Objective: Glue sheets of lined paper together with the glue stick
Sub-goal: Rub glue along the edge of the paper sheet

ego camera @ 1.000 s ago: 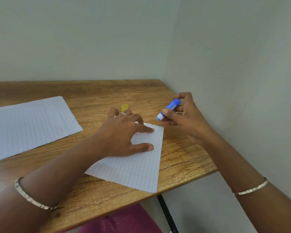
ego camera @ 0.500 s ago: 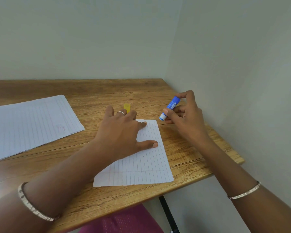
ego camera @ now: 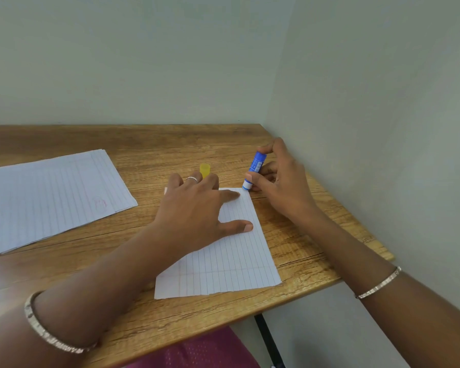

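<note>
Fingers (ego camera: 270,147) of my right hand (ego camera: 284,187) are pinching the glue stick (ego camera: 256,164), index curled over its top end and thumb low on the barrel. That's the change: a second ago it lay slanted and nearly flat in my grip, clear of the paper, and now I've tipped it up almost upright. Its long axis runs top to bottom with a slight lean, the top tilted away from me and the white glue end pointing down. That end sits right at the far corner of the sheet (ego camera: 231,261), just under my thumb; whether it's actually touching, I can't tell.

Just to the left, my left hand (ego camera: 197,211) lies flat on that sheet, straight and spread, pressing it to the worktop (ego camera: 149,152). The sheet has also swung round square to me since a moment back. So I'd say the first stroke of glue is about to start.

Beyond my left knuckles stands the yellow cap (ego camera: 205,170), and well off left lies the stack (ego camera: 51,195) of lined paper.
</note>
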